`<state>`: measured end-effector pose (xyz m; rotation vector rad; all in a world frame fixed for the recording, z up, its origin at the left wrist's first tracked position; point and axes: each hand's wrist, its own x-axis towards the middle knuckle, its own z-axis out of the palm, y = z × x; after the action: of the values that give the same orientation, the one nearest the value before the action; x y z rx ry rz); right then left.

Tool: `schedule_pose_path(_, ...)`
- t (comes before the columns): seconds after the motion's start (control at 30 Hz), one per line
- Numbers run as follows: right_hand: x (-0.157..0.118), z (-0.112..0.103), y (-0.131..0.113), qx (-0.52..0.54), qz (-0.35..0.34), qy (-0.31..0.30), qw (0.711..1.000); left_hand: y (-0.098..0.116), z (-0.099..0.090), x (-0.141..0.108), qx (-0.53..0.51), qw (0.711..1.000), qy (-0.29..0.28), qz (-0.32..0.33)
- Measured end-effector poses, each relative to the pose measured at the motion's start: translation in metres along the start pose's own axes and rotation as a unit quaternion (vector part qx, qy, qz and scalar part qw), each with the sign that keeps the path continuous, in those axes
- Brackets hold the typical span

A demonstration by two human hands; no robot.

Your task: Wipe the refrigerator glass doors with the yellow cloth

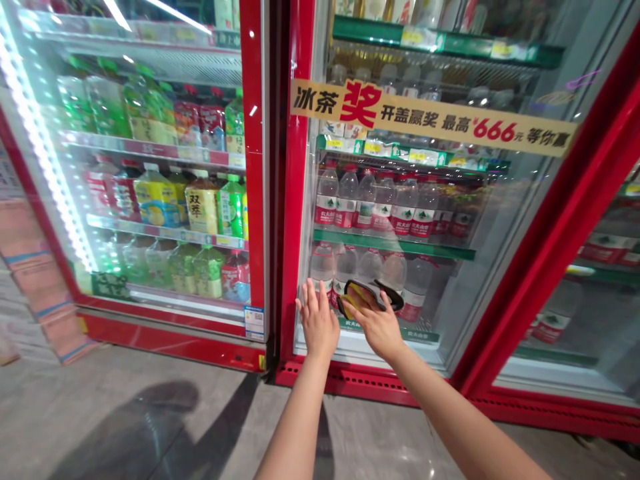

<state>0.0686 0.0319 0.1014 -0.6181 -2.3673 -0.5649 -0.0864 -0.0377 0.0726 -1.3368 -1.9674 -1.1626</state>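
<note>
My left hand (319,323) is raised in front of the closed glass door of a red-framed drinks fridge, palm down with its fingers stretched out and holding nothing. Just to its right, my right hand (379,328) holds a small black-rimmed object with a yellow-brown inner face (361,293). Its exact kind is unclear, and the fingers partly cover it. Beyond both hands, behind the glass, large clear water bottles (414,287) stand on the bottom shelf. Smaller red-capped water bottles (404,205) line the shelf above.
A yellow banner (430,121) crosses the door glass. On the left stands another red-framed fridge (165,333) of coloured drinks, with stacked cartons (43,287) beside it. Another fridge section (575,293) is at right. Grey floor (210,420) shows shadows.
</note>
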Motion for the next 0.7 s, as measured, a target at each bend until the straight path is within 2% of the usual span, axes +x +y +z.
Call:
schedule_pose_path(0.03, -0.003, -0.003, 0.004, 0.002, 0.002, -0.003, 1.000, -0.001, 0.000, 0.000, -0.002, 1.000, 0.001, 0.002)
schedule_pose_path(0.1, 0.006, -0.015, 0.013, -0.011, 0.062, 0.019, 0.998, -0.003, -0.002, 0.001, -0.003, 1.000, 0.005, 0.009)
schedule_pose_path(0.17, 0.029, -0.029, 0.019, -0.032, 0.151, 0.060, 0.986, -0.005, -0.003, 0.003, -0.002, 1.000, 0.009, 0.014)
schedule_pose_path(0.23, 0.051, -0.036, 0.017, -0.046, 0.197, 0.088, 0.975, -0.008, -0.005, 0.004, 0.000, 1.000, 0.012, 0.015)
schedule_pose_path(0.3, 0.057, -0.029, 0.007, -0.046, 0.169, 0.081, 0.981, -0.010, -0.006, 0.003, 0.004, 1.000, 0.016, 0.011)
schedule_pose_path(0.43, 0.034, -0.003, -0.014, -0.007, -0.018, 0.016, 1.000, -0.014, -0.009, 0.000, 0.018, 1.000, 0.017, -0.001)
schedule_pose_path(0.5, 0.033, -0.003, -0.015, 0.009, -0.069, 0.004, 0.998, -0.016, -0.012, -0.001, 0.026, 0.999, 0.018, -0.005)
schedule_pose_path(0.53, 0.040, -0.008, -0.014, 0.009, -0.060, 0.012, 0.998, -0.017, -0.014, -0.001, 0.029, 0.999, 0.020, -0.007)
schedule_pose_path(0.67, 0.090, -0.037, -0.011, -0.020, 0.100, 0.098, 0.990, -0.023, -0.020, 0.000, 0.036, 0.999, 0.030, -0.007)
schedule_pose_path(0.7, 0.097, -0.039, -0.013, -0.025, 0.119, 0.108, 0.987, -0.025, -0.022, 0.001, 0.038, 0.999, 0.033, -0.007)
